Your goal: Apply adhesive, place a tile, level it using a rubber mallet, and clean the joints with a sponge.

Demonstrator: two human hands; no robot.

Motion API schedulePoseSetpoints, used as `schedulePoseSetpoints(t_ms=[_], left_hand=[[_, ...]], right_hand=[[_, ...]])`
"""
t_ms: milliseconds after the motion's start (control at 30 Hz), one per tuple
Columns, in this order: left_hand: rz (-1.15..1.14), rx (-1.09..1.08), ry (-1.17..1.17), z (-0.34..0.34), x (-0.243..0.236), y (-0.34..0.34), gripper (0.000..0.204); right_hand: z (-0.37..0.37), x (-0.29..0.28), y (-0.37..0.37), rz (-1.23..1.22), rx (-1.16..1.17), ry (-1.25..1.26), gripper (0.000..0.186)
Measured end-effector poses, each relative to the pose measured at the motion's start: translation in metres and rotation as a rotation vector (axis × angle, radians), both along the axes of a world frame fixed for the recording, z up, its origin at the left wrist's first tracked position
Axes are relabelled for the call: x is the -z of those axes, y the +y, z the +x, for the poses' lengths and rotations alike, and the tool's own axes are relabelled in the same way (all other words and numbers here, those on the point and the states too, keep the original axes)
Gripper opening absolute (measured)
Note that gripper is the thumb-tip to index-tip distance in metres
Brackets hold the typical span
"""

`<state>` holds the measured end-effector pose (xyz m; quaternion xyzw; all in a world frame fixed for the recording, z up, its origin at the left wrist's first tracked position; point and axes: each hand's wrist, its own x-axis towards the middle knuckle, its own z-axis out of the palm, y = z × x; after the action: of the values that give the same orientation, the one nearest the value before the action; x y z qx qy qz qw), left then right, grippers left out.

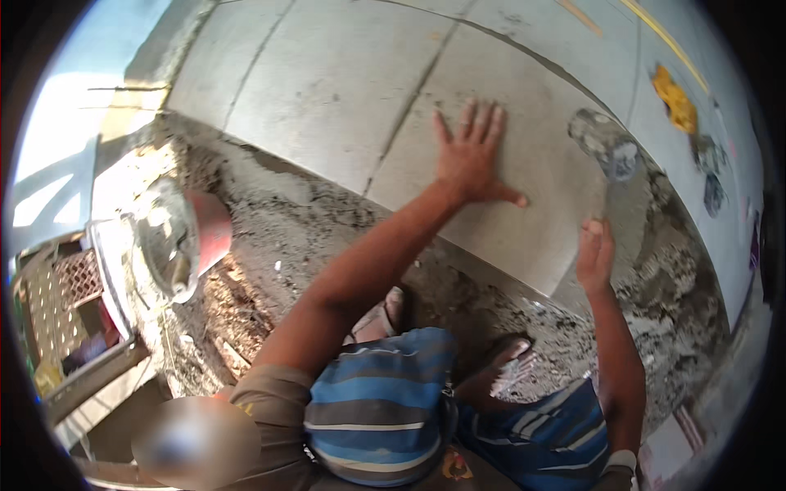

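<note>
My left hand (471,164) lies flat with fingers spread on a large pale floor tile (524,237). To its right, my right hand (595,254) is closed round the handle of a mallet (604,141). The mallet's thick cylindrical head is grey, smeared and somewhat blurred. It appears over the tile's right edge; whether it touches the tile I cannot tell. More pale tiles (319,90) extend to the left of this one, with dark joints between them.
Wet grey mortar (663,274) borders the tile's right side. Rough, gritty ground (303,213) runs along its near edge. A red-sided bucket (209,233) stands at left, beside a crate (74,282). A yellow cloth-like thing (675,98) lies at far right. My feet are near the tile.
</note>
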<state>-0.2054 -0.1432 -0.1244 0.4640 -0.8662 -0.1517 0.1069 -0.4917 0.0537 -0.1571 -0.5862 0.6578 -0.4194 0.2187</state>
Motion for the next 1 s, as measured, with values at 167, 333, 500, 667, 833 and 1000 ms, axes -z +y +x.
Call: schedulePoseSetpoints(t_ms=[167,333,500,667,833,1000], left_hand=[[0.009,-0.03,0.031,0.017,0.0,0.0,0.164],[-0.002,-0.018,0.042,0.016,0.003,-0.001,0.163],[0.017,-0.005,0.055,0.011,0.003,0.0,0.163],[0.008,-0.012,0.058,0.011,0.002,-0.001,0.163],[-0.004,0.0,-0.004,0.01,-0.005,0.0,0.163],[-0.009,-0.005,-0.045,0.008,-0.004,-0.001,0.162]], right_hand=[[0.025,-0.039,-0.051,0.359,-0.022,0.1,0.042],[0.025,-0.038,-0.07,0.365,-0.044,0.241,0.044],[0.032,-0.041,-0.078,0.244,-0.023,0.237,0.043],[0.051,-0.07,-0.106,0.298,-0.02,0.079,0.041],[0.052,-0.066,-0.12,0.313,-0.077,0.225,0.037],[0.062,-0.062,-0.115,0.245,-0.035,0.305,0.036]])
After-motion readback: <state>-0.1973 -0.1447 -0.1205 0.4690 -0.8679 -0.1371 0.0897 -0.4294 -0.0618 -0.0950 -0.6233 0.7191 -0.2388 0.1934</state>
